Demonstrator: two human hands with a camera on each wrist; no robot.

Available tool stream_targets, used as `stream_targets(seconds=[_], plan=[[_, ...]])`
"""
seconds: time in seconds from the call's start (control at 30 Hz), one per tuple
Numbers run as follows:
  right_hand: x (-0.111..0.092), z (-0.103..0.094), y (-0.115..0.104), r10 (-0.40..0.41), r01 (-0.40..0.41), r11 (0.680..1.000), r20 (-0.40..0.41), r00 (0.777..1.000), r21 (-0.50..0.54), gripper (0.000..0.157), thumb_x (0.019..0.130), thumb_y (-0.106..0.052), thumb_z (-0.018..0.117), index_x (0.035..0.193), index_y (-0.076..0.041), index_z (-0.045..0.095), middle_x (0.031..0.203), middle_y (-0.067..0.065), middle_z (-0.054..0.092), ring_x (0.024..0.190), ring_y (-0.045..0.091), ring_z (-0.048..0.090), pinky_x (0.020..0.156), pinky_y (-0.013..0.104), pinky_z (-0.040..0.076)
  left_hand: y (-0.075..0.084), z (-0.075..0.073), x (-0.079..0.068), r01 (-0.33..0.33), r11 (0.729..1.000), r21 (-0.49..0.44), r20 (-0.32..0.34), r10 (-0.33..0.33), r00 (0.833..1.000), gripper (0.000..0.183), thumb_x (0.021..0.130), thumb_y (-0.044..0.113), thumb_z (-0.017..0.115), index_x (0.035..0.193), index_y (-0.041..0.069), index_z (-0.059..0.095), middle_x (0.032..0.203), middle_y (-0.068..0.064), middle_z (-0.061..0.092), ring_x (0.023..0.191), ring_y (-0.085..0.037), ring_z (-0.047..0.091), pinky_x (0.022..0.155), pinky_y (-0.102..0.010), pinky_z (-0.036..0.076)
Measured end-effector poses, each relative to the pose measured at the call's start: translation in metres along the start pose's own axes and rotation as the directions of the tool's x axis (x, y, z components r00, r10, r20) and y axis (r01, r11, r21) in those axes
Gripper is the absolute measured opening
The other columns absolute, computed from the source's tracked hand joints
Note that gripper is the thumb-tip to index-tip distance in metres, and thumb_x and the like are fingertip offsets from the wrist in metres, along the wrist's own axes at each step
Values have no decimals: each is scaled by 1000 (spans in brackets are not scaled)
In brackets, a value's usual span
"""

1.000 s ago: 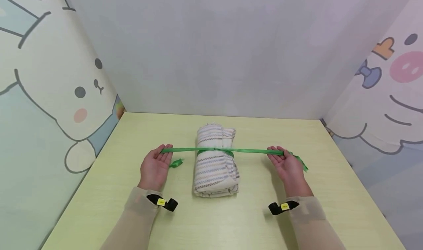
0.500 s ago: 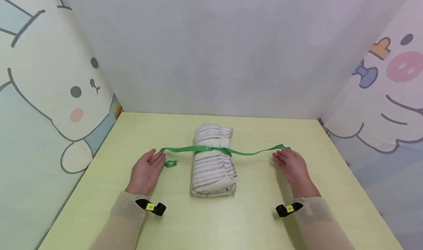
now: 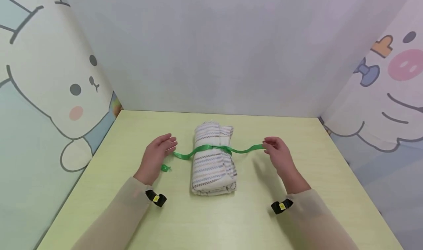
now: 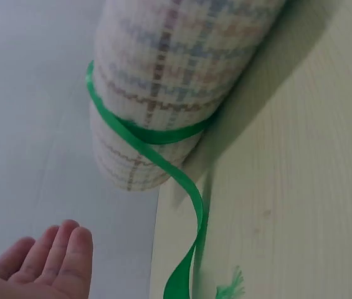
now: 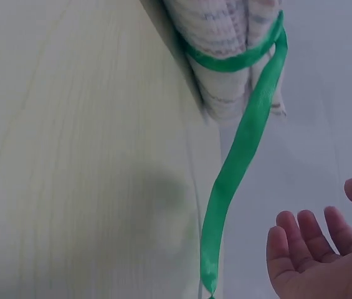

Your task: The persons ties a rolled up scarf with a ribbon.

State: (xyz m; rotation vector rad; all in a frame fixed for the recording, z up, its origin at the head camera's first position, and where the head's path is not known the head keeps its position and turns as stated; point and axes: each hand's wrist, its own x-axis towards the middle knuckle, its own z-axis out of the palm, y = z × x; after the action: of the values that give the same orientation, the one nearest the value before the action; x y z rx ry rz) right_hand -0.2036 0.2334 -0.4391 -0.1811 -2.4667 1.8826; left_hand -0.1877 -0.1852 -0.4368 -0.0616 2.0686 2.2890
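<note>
A folded white striped cloth point(image 3: 211, 174) lies on the table, with a green ribbon point(image 3: 243, 151) tied round its middle. The ribbon's two tails stretch out left and right. My left hand point(image 3: 156, 158) hovers at the left tail, its fingers relaxed. In the left wrist view, thumb and fingers point(image 4: 76, 261) stand apart from the ribbon, holding nothing. My right hand point(image 3: 281, 158) is beside the right tail. Its fingers point(image 5: 280, 252) are loosely bent and the thumb apart in the right wrist view, where the ribbon hangs clear of them. A frayed ribbon end point(image 3: 166, 167) lies near my left wrist.
The pale yellow table point(image 3: 211, 228) meets a grey backdrop point(image 3: 211, 51) at its far edge. Cartoon-printed panels flank it, a rabbit point(image 3: 49, 88) on the left and a pig point(image 3: 396, 95) on the right. A black camera sits on each wrist.
Both hands have let go of the ribbon, which was taut and now sags in waves. After parting slightly, they have come inward closer to the cloth. The cloth has stayed in place.
</note>
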Motion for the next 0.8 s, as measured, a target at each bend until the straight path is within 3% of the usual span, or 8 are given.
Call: stream_targets(seconds=[0.17, 0.3, 0.43, 0.6, 0.7, 0.8], plan=[[3, 25, -10, -71, 96, 981, 150, 986, -170, 40, 107, -23, 59, 139, 0, 53, 135, 17, 58, 124, 31, 54, 103, 47, 45, 8, 24, 12, -31, 979, 204, 133, 4, 991, 44, 108, 20, 57, 149, 7, 49, 144, -11, 57, 134, -25, 54, 112, -44, 43], [4, 40, -19, -92, 155, 956, 246, 965, -249, 39, 106, -26, 60, 138, -4, 55, 132, 15, 60, 124, 34, 56, 102, 51, 47, 13, 36, 16, -79, 941, 328, 186, 17, 982, 43, 107, 21, 58, 149, 10, 51, 141, -10, 59, 132, -26, 54, 110, -46, 44], [5, 54, -25, -108, 213, 927, 324, 940, -308, 40, 104, -26, 64, 137, -4, 57, 130, 14, 62, 122, 33, 57, 105, 52, 45, 12, 44, 20, -145, 882, 449, 234, 40, 971, 43, 106, 22, 60, 147, 10, 53, 134, -7, 62, 126, -25, 57, 107, -45, 47], [9, 66, -27, -118, 288, 875, 404, 907, -390, 36, 101, -27, 70, 131, -9, 63, 124, 8, 65, 118, 28, 59, 102, 50, 47, 11, 54, 25, -202, 788, 582, 292, 28, 956, 40, 103, 25, 65, 140, 13, 59, 126, 0, 63, 118, -20, 59, 102, -41, 48], [14, 71, -26, -128, 327, 851, 440, 889, -412, 30, 99, -26, 73, 126, -13, 68, 118, 1, 67, 113, 22, 60, 99, 47, 49, 11, 58, 30, -220, 728, 649, 310, 10, 951, 30, 100, 29, 69, 127, 15, 66, 117, 3, 63, 108, -18, 59, 93, -39, 50], [17, 76, -27, -134, 351, 832, 459, 878, -430, 22, 99, -23, 72, 119, -14, 71, 111, -2, 68, 106, 20, 61, 94, 44, 50, 11, 61, 36, -230, 688, 688, 320, -4, 947, 20, 97, 31, 74, 110, 16, 69, 107, 2, 62, 99, -19, 56, 84, -37, 49]])
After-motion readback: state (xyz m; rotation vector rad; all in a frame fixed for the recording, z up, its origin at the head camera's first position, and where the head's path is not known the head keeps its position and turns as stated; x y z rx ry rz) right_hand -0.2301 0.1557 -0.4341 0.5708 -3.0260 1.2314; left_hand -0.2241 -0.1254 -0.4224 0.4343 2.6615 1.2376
